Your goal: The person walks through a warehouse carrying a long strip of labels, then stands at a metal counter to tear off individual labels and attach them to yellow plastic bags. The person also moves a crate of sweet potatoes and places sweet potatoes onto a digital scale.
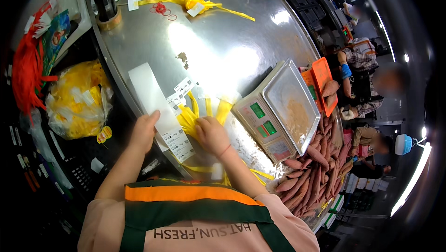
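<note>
My left hand [145,130] grips a long strip of labels on white backing [150,88], thumb on top. Printed labels [181,142] show along the strip's lower end. To its right, my right hand [212,135] rests with curled fingers on a bunch of yellow plastic mesh strips [188,119], pinching some of them. Small white printed labels [184,86] are stuck to the tips of these strips. More yellow strips with whitish ends [223,111] lie just beyond my right hand. Both hands are above a steel table [139,36].
A digital scale [275,109] with a soiled tray stands right of my hands, beside piled sweet potatoes [313,175]. Labelled yellow strips [195,4], red rubber bands [159,8] and a tape roll [109,22] lie at the back. A yellow-filled bag [78,102] sits left. Co-workers [362,77] stand right.
</note>
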Demonstrator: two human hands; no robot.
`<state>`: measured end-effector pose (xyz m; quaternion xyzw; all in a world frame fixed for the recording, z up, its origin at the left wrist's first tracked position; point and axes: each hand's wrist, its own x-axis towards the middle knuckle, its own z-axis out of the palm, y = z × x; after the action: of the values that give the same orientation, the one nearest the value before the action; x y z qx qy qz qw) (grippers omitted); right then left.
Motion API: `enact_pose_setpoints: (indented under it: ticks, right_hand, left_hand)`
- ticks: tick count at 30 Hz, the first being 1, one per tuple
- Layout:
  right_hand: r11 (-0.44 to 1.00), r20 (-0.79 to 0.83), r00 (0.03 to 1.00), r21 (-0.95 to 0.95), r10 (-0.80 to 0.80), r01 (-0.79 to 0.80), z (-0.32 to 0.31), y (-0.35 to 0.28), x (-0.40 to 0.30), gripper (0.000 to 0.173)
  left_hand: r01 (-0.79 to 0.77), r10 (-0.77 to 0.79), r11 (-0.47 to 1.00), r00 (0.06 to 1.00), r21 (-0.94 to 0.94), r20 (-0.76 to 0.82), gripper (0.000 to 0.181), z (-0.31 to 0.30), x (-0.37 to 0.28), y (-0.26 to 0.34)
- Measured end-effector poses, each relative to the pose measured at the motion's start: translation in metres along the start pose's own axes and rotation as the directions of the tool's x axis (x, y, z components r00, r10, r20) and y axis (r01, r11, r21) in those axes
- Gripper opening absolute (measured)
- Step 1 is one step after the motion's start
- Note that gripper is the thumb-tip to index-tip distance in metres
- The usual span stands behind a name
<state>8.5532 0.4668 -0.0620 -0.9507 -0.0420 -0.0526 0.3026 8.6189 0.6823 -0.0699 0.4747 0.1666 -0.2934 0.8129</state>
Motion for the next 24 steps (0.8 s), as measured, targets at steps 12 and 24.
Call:
enact_pose_setpoints:
  ticks: [12, 24]
  right_hand:
    - [0.747, 0.099, 0.986, 0.644, 0.135, -0.167, -0.028, -0.041, 0.019, 0.016]
    - [0.865, 0.188, 0.955, 0.411, 0.228, -0.288, -0.025, -0.040, 0.022, 0.015]
  left_hand:
    - [0.027, -0.004, 0.979, 0.993, -0.203, 0.117, 0.038, 0.038, -0.017, 0.035]
    - [0.086, -0.079, 0.995, 0.988, -0.046, 0.129, 0.034, 0.043, -0.010, 0.006]
